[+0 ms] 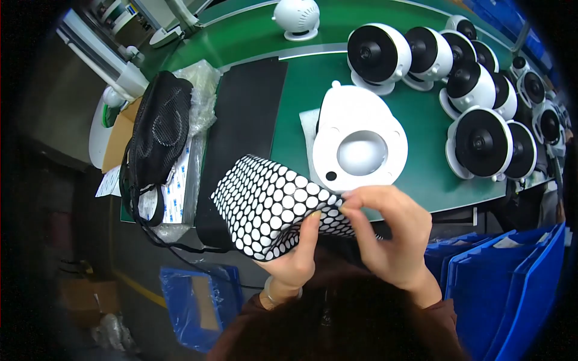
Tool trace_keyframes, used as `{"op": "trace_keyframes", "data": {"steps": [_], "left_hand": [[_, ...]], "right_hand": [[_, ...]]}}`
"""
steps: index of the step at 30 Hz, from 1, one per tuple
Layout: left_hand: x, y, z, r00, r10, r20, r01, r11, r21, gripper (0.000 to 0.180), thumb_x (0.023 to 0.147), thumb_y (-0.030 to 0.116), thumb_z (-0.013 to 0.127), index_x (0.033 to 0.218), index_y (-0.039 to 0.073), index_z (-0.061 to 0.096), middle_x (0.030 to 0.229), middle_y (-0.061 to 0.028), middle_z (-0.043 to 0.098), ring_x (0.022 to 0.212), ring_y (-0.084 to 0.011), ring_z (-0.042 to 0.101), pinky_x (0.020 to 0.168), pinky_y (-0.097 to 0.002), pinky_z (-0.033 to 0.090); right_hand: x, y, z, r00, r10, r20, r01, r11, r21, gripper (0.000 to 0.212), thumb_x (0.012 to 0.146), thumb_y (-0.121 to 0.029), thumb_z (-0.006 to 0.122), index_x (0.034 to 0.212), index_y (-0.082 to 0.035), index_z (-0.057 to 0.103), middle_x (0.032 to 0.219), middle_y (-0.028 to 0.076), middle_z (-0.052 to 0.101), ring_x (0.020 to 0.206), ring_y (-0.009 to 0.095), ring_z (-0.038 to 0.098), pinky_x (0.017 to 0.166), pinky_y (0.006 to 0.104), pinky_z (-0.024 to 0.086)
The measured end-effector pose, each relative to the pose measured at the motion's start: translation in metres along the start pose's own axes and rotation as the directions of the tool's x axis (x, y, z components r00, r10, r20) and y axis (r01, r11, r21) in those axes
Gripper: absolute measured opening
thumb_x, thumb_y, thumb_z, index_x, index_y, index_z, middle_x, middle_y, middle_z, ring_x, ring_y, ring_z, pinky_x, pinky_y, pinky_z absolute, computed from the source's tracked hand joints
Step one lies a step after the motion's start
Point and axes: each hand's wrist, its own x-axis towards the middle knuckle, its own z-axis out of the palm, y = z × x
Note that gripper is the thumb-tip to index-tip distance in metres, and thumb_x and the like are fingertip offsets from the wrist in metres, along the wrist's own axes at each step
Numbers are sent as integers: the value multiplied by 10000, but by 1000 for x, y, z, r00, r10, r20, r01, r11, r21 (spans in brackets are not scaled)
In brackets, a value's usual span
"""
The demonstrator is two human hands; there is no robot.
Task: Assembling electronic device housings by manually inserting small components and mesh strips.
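The dotted sheet [265, 201], black with close rows of round white dots, is held up in both hands over the near edge of the green counter [325, 69], its upper part in front of the lower end of a black mat [247, 114]. Its long axis slants from ten o'clock to four o'clock: the broad, flatter end points to ten, while the narrower end, bent and curling, points to four, toward the right hand. The left hand [292, 262] comes up from six o'clock, its grip clenched on the sheet's near edge, thumb on the dotted face and the other fingers hidden beneath. The right hand [394, 240] reaches in from four o'clock, its grip pinching the sheet's far-right edge between thumb and forefinger; whether a single dot is caught there, I cannot tell. Measured from the sheet, a white housing [325, 144] with a round opening lies at two o'clock, partly over a pale pad [309, 126]; farther out the same way, white cameras [481, 141] with black round fronts stand clustered. Another white device [297, 17] stands near twelve, a black mesh pouch [162, 120] lies at ten, and blue bins [503, 283] are at four.
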Motion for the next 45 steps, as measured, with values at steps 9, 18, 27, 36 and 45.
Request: {"op": "trace_keyframes", "data": {"steps": [9, 18, 27, 36, 45], "left_hand": [[24, -3, 4, 949, -254, 188, 312, 853, -418, 474, 618, -17, 492, 1070, -120, 393, 1053, -214, 480, 969, -243, 484, 864, -313, 354], [27, -7, 4, 922, -249, 298, 371, 790, -487, 557, 588, -25, 506, 1116, -94, 344, 1068, -204, 467, 998, -264, 467, 885, -351, 346], [26, -2, 1, 893, -347, 288, 445, 783, -436, 596, 566, -44, 487, 1137, -81, 318, 1077, -202, 459, 996, -265, 471, 887, -350, 346], [29, -4, -5, 941, -200, 273, 313, 822, -477, 320, 613, -99, 565, 927, -62, 514, 864, -104, 564, 782, -152, 547, 698, -235, 432], [16, -4, -3, 976, -216, 10, 192, 845, -499, 405, 619, -122, 552, 1009, -71, 456, 932, -124, 530, 825, -164, 528, 751, -248, 405]], "right_hand": [[58, 4, -19, 968, -242, -58, 210, 920, -331, 64, 645, 7, 566, 707, 12, 547, 917, 128, 563, 790, 209, 554, 728, 285, 416], [64, -1, -7, 999, -45, 4, 45, 981, -188, 57, 644, -20, 591, 684, 14, 568, 854, 94, 581, 722, 136, 551, 637, 211, 415], [64, 0, -2, 991, -135, -18, 124, 946, -299, 58, 639, -15, 590, 669, 16, 551, 813, 89, 582, 715, 132, 548, 620, 207, 416], [72, 2, -12, 995, 81, -50, -83, 996, -32, 80, 683, -15, 570, 723, 7, 504, 801, 93, 569, 748, 122, 534, 655, 215, 424], [28, -4, -14, 967, -241, -86, 182, 885, -428, 207, 630, 2, 592, 835, -26, 584, 898, 112, 557, 901, 253, 503, 794, 323, 379]]}}
